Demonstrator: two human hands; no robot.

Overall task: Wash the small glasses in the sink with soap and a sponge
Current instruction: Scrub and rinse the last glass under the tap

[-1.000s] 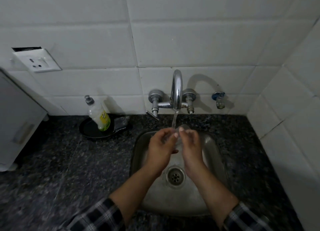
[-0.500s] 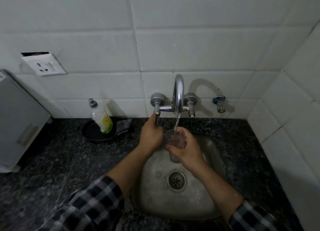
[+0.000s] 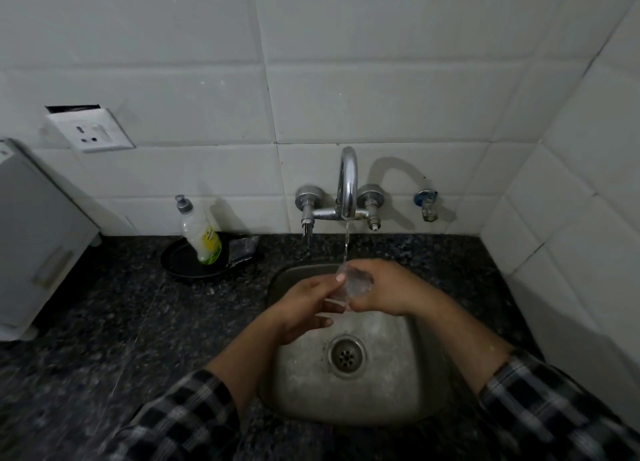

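Observation:
A small clear glass (image 3: 353, 284) is held over the steel sink (image 3: 391, 384), right under a thin stream of water from the tap (image 3: 348, 183). My right hand (image 3: 388, 289) grips the glass from the right. My left hand (image 3: 304, 304) holds its lower left side, thumb near the rim. A soap bottle (image 3: 201, 235) with a yellow-green label leans in a black dish (image 3: 187, 266) left of the sink. Next to it lies a dark sponge (image 3: 242, 249).
Dark speckled granite counter (image 3: 104, 339) surrounds the sink. A white appliance (image 3: 31, 239) stands at the far left under a wall socket (image 3: 91, 131). A second small tap (image 3: 427, 206) is on the tiled wall to the right. The drain (image 3: 347, 355) lies below my hands.
My left hand has come off the tap's left handle and returned to the glass. The water stream is thinner. The glass stays under the spout in my right hand.

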